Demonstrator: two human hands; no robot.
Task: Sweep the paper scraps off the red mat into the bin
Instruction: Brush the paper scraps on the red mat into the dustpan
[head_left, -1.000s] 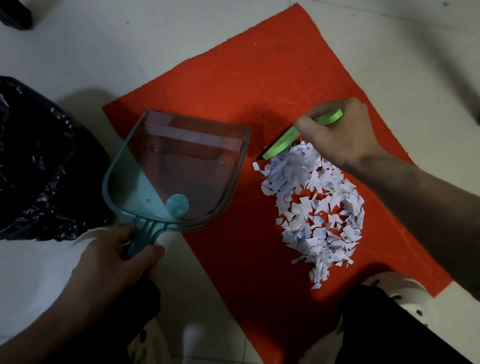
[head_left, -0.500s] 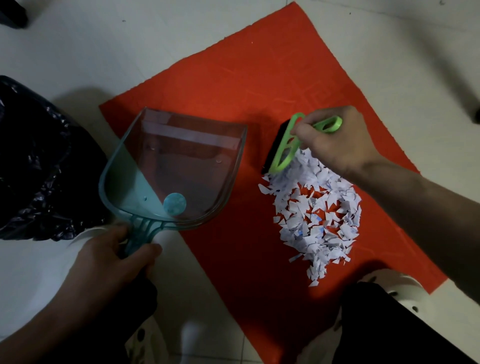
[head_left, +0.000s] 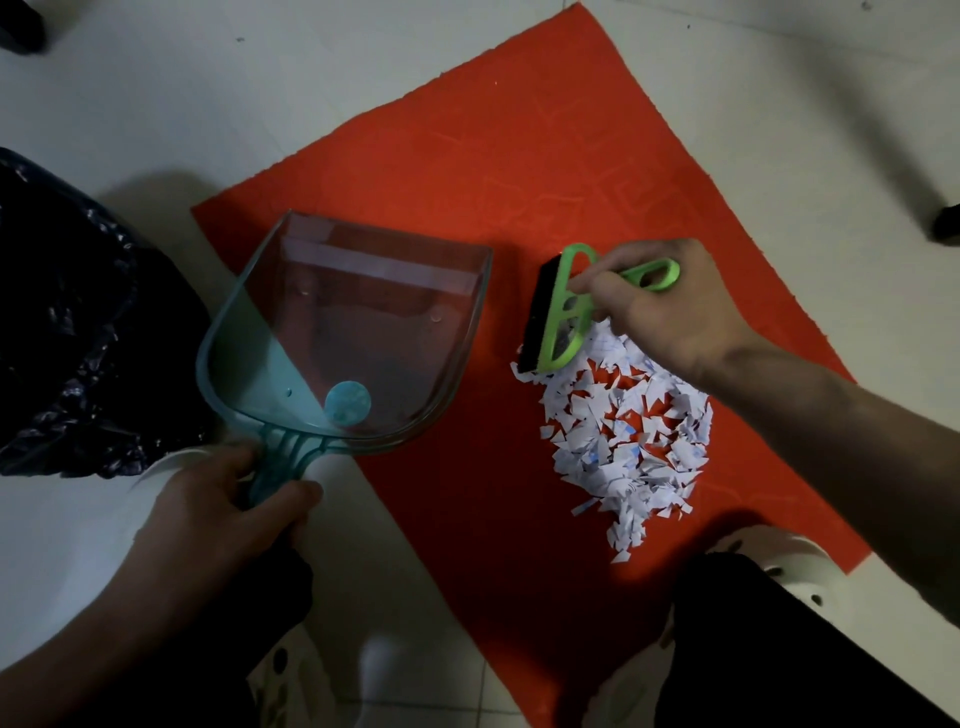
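- As I look down through the head camera, a red felt-like mat (head_left: 467, 171) lies cornerwise on the pale tiled floor (head_left: 156, 104).
- The white torn paper scraps (head_left: 623, 431) sit in one loose heap on the right half of the mat, all of them on the red.
- My right hand (head_left: 670, 306) is at the far end of that heap, fingers and thumb curled round the looped handle of a bright green plastic hand brush (head_left: 563, 312).
- The brush's black bristle strip faces left, and its near end touches the edge of the scraps.
- My left hand (head_left: 218, 514) grips the ribbed handle of a translucent teal plastic dustpan (head_left: 353, 332), thumb wrapped over it.
- The pan lies over the mat's left corner, apart from the heap, with its open mouth pointing away from me; I cannot tell whether it rests on the mat.
- The bin lined with a crinkled black plastic bag (head_left: 67, 338) stands off the mat at the left, just beside the dustpan.
- A white perforated shoe (head_left: 795, 566) rests on the mat's near right edge.
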